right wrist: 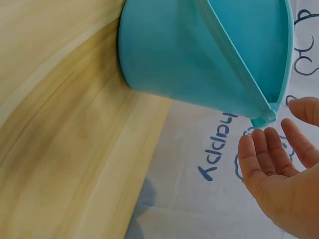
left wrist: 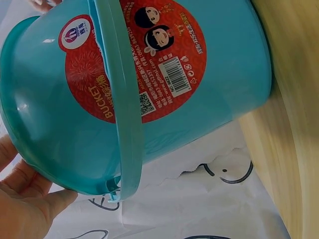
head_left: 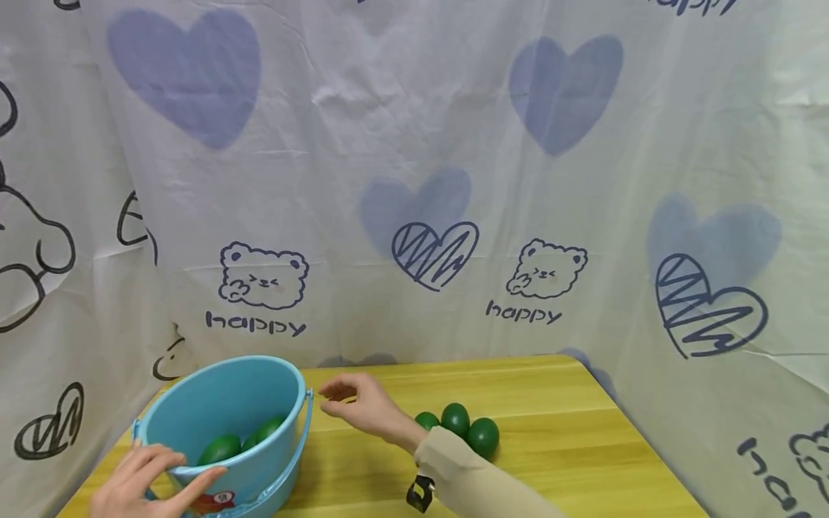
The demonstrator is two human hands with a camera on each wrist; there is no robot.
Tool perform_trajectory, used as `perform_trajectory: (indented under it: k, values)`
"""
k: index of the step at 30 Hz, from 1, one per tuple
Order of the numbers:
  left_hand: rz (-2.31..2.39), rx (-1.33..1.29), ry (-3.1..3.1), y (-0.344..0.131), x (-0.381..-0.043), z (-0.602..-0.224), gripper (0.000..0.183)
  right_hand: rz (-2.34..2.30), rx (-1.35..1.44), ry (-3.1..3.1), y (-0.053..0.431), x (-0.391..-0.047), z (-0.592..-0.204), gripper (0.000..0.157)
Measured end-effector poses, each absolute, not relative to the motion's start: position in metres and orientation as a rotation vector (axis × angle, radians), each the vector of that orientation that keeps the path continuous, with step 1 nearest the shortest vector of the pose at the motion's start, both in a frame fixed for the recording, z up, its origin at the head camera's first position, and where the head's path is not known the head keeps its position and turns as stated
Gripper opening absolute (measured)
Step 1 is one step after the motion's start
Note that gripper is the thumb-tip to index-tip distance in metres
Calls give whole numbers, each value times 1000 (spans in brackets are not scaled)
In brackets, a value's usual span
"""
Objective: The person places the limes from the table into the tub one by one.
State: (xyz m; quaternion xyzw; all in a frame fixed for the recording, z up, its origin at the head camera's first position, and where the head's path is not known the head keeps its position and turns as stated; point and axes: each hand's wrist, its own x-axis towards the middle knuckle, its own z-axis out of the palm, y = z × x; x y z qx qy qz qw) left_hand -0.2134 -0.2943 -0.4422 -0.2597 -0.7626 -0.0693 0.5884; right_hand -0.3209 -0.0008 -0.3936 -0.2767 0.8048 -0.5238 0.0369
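Note:
A light blue plastic bucket [head_left: 275,464] stands at the left of the table, tilted slightly in the head view. My left hand [head_left: 142,485] grips its near rim, thumb on the outer wall and fingers over the edge. Inside lie a few dark green, egg-shaped fruits like avocados [head_left: 221,450]. Just right of the bucket, my right hand [head_left: 365,406] hovers with relaxed, slightly bent fingers and holds nothing. In the right wrist view its fingertips [right wrist: 269,133] are close to the handle joint at the rim. The bucket's handle [left wrist: 127,109] hangs down across its red label [left wrist: 172,64].
Several more green fruits [head_left: 483,437] sit in a cluster on the wooden table [head_left: 570,446], partly behind the right forearm. A white patterned curtain [head_left: 363,129] surrounds the table at the back and sides. A black band [head_left: 421,493] circles the right wrist.

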Motion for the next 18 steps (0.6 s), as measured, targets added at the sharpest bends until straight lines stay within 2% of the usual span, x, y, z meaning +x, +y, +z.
perform_trajectory:
  k: [18]
  values:
    - [-228, -579, -1730, -288, -215, -442, 44, -1546, -746, 2477, 53, -322, -409, 26]
